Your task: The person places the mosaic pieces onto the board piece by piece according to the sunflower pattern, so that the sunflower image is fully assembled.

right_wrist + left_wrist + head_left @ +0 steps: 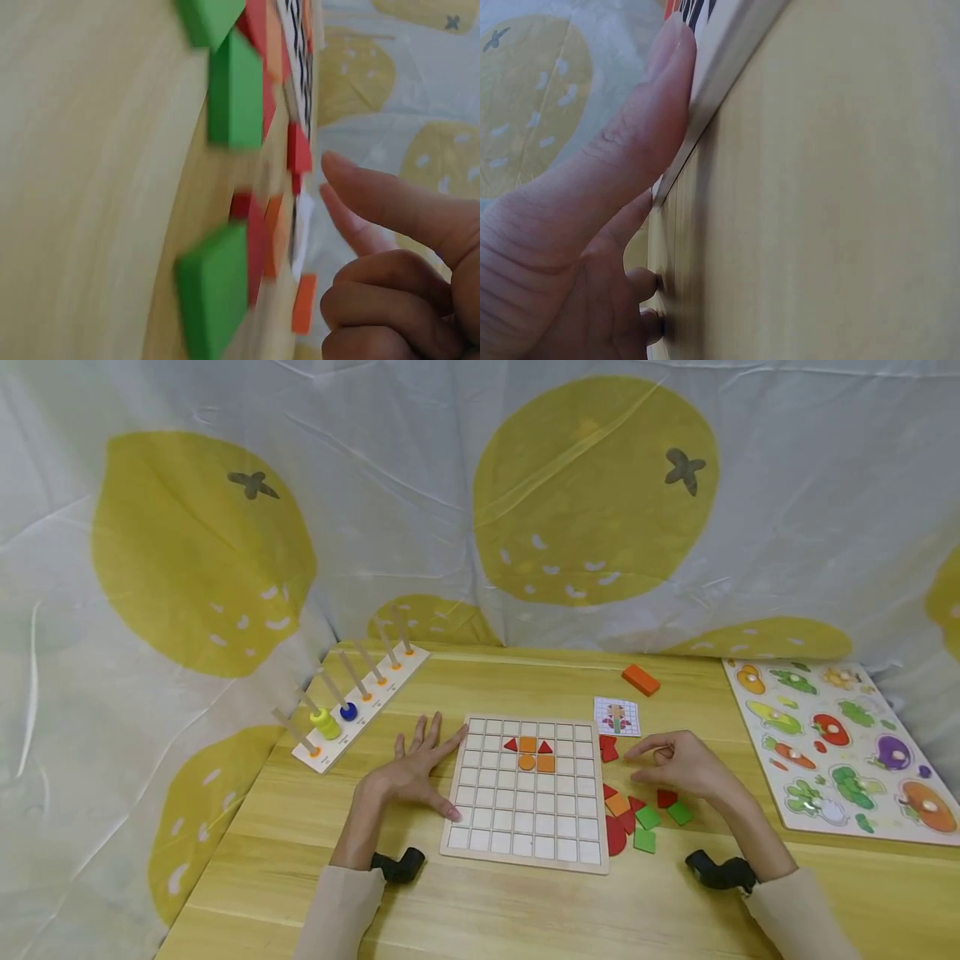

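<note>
A wooden grid board lies flat on the table. My left hand rests spread along its left side, the thumb on the frame in the left wrist view. Near the top of the grid sit an orange circle, two orange squares and two red triangles. Right of the board hovers my right hand, thumb and index finger apart with nothing between them, the other fingers curled. Under and beside it lie loose red pieces, an orange square and green pieces.
A printed pattern card lies at the board's upper right, with an orange block behind it. A peg rack with yellow and blue beads stands at left. A vegetable puzzle board lies at right. A lemon-print curtain hangs behind the table.
</note>
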Demonstrator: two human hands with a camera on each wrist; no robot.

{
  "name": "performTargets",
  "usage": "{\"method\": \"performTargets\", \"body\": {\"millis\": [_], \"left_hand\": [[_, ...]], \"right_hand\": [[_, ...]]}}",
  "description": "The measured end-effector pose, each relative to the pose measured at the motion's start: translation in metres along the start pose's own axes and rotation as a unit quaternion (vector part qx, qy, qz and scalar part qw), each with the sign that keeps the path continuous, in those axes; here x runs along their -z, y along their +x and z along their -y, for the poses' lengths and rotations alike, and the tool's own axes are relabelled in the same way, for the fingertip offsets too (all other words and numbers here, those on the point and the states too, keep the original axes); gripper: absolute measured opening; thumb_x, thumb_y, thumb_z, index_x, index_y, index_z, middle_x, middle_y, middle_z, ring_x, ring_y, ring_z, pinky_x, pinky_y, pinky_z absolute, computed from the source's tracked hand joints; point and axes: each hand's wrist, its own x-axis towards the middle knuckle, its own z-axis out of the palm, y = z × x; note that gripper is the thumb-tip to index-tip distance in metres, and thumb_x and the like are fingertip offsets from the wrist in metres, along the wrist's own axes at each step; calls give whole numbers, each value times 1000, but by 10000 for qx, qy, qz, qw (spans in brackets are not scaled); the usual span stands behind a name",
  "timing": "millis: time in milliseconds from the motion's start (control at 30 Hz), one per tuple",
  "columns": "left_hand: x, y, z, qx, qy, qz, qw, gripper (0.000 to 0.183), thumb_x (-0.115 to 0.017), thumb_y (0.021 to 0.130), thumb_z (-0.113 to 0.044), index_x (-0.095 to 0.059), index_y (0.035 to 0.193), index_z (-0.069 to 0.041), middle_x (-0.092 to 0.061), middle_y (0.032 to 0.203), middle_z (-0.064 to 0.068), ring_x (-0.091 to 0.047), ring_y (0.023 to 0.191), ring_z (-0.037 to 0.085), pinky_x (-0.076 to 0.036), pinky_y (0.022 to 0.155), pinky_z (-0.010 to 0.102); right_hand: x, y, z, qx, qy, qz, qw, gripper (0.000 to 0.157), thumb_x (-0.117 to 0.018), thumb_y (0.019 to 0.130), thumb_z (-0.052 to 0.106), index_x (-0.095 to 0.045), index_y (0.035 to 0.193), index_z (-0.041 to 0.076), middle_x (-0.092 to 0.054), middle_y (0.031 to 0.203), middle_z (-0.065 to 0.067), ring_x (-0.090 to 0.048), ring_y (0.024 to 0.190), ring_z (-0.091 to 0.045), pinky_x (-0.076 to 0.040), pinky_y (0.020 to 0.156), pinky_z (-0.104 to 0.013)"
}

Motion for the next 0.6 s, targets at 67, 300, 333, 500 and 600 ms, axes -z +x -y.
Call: {"method": "performTargets", "body": {"millis": [67,300,333,500,600], "left_hand": [[0,0,0,3,0,-13,10000,135,-94,68,-50,-6,168,-27,26,169,23,30,155,46,18,119,74],[1,-1,-1,10,-33,-41,10000,135,-95,67,-48,-8,168,-26,25,169,23,29,155,46,17,119,74],[1,-1,-1,11,-29,-42,10000,135,-95,67,-48,-8,168,-26,25,169,23,29,155,46,17,119,74],[0,-1,-1,2,-8,-46,10000,135,-94,68,-48,-7,168,-26,25,169,23,29,155,46,17,119,74],[0,-1,-2,-7,-12,-56,10000,135,-95,68,-47,-7,168,-25,25,169,24,29,155,46,17,119,74]], "right_hand": [[8,-6,-6,-195,-45,-15,9998,36,-84,85,13,-73,116,-2,-27,58,6,-25,53,-8,-27,50,-25],[14,-13,-16,-383,-408,-23,9984,34,-85,84,15,-75,112,2,-31,60,6,-30,54,-9,-28,50,-25],[13,-12,-16,-338,-425,-11,9985,32,-85,84,15,-75,111,2,-31,60,6,-31,54,-9,-28,50,-25],[10,-9,-15,-211,-284,127,9993,32,-84,85,15,-75,112,1,-32,60,6,-30,53,-8,-27,49,-24],[13,-12,-16,-260,-267,199,9991,36,-85,85,17,-73,115,0,-34,61,6,-32,54,-8,-29,50,-25]]}}
